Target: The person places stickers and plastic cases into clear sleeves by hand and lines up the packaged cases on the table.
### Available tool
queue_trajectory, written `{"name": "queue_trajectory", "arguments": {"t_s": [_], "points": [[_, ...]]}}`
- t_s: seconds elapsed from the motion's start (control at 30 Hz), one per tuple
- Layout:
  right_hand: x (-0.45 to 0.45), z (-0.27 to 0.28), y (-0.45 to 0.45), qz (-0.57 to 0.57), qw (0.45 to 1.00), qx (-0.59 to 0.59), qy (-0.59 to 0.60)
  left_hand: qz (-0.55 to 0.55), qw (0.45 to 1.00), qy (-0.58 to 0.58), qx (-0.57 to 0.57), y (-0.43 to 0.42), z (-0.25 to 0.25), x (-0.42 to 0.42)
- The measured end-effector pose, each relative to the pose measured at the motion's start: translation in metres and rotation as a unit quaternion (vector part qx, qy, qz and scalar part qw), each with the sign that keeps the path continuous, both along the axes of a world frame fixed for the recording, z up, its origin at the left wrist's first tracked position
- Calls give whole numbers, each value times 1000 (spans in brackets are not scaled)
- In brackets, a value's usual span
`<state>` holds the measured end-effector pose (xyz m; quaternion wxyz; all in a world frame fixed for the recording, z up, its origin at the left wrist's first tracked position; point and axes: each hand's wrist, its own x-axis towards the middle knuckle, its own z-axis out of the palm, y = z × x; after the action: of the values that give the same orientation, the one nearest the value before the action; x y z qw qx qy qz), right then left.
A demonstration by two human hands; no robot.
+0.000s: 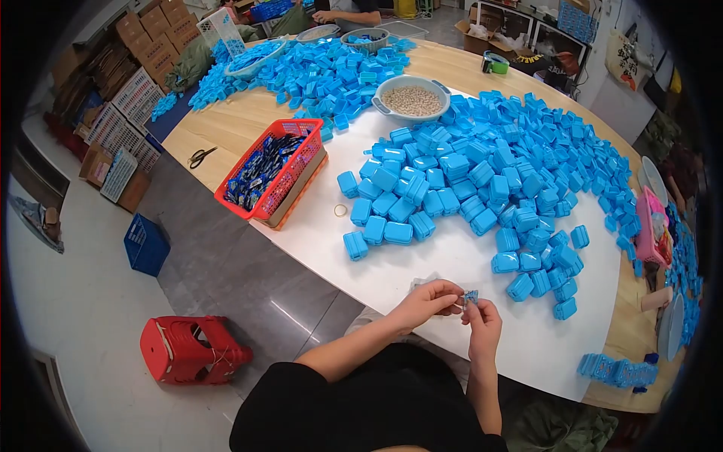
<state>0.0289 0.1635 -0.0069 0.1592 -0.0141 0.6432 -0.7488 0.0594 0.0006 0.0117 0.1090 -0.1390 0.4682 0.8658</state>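
Observation:
Near the front edge of the white table top (331, 260), my two hands meet around a small blue-and-silver packet (471, 296). My right hand (483, 320) pinches it between thumb and fingers. From the other side my left hand (431, 303) has its fingertips closed at the packet's left edge. What is printed on the packet is too small to read. Beyond my hands lies a large spread of small blue plastic cases (452, 169), many looking like tiny suitcases. A red basket (301, 162) full of dark blue packets (263, 167) stands to the left.
A bowl of beige pellets (413, 101) sits amid the cases. Scissors (202, 157) and a ring-shaped band (340, 210) lie on the table. A row of blue pieces (617, 371) is at right. A red stool (192, 348) stands on the floor. Another person (350, 13) sits across.

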Motion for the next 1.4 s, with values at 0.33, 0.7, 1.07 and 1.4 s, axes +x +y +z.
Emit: {"name": "queue_trajectory", "arguments": {"t_s": [0.33, 0.7, 1.07, 1.4], "points": [[1, -2, 3, -10, 1000, -2, 11, -13, 999, -44, -7, 4, -16, 0], [-11, -24, 59, -166, 866, 378, 282, 145, 988, -40, 44, -29, -30, -5], [-73, -65, 51, -160, 703, 607, 334, 163, 985, -46, 41, -18, -19, -10], [-51, -69, 102, -106, 823, 491, 265, 153, 985, -59, 53, -20, -18, -15]]}}
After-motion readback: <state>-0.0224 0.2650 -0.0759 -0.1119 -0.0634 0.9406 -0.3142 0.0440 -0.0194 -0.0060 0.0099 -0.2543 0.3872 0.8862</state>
